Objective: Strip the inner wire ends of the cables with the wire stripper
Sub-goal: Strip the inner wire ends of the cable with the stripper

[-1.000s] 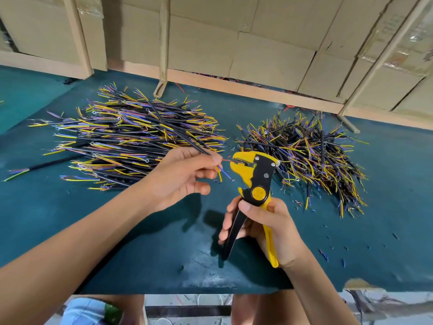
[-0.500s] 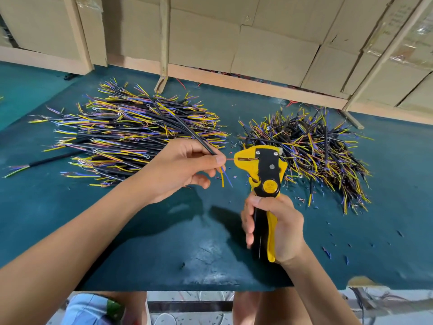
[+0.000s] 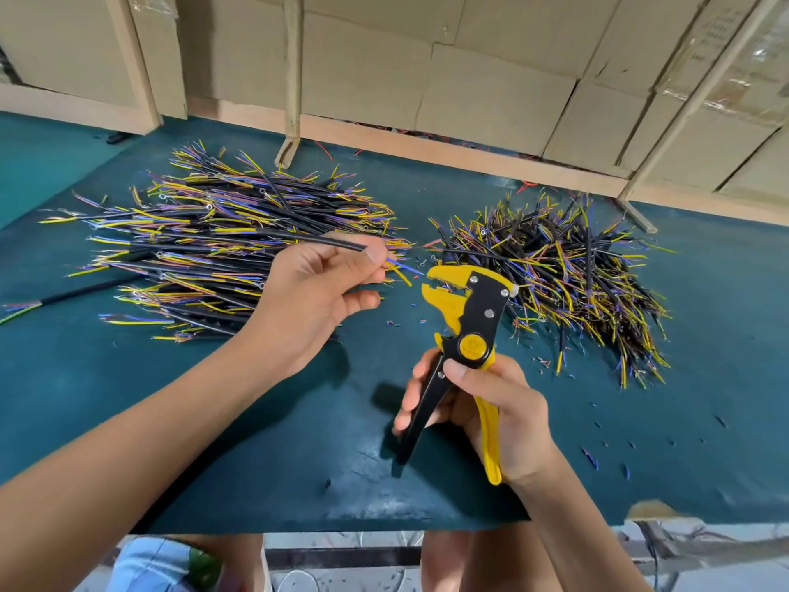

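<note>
Fingers (image 3: 375, 254) of the left hand (image 3: 311, 292) pinch a black cable (image 3: 324, 241), its coloured ends pointing right toward the wire stripper (image 3: 465, 309) head just beside, gripped upright by the right hand (image 3: 486, 412).

Bright, even light is falling from above, casting soft dark shadows on the bench (image 3: 128, 399) directly beneath the left hand (image 3: 316, 296) and the right hand (image 3: 491, 403). The wide lens is bowing straight lines toward the frame edges. Both hands are showing sharp; the far corners are softening slightly.
</note>
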Demonstrator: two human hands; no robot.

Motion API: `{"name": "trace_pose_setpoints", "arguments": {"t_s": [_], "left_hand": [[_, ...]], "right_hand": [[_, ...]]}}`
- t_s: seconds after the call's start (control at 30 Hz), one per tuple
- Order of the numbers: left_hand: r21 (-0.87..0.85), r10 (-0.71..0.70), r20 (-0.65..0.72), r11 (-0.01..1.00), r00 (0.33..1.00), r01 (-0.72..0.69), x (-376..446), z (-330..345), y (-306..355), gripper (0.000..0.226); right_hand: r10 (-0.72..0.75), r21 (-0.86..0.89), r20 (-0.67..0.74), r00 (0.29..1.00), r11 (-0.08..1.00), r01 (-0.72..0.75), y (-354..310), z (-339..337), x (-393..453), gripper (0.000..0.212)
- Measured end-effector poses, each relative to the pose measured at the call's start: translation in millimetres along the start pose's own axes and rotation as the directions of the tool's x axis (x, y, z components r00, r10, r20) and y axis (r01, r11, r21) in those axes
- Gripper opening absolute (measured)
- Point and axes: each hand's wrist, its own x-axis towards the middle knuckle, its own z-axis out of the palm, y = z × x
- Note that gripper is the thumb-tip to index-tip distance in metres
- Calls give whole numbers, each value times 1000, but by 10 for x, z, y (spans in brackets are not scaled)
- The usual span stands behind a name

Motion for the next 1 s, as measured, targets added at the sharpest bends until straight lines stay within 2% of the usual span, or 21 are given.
{"name": "trace_pose_setpoints", "arguments": {"t_s": [0.67, 0.87, 1.0], "left_hand": [[26, 62, 45, 998, 997, -63, -29, 6, -71, 18], [129, 68, 52, 989, 996, -74, -36, -9, -42, 21], [325, 133, 48, 935, 990, -142, -55, 46, -69, 10]], "right_hand": [[0, -1, -26, 1000, 1000, 0, 39, -20, 19, 25], [22, 27, -64, 998, 999, -20, 24, -3, 24, 24], [20, 21, -169, 985, 1000, -17, 15, -33, 35, 27]]}}
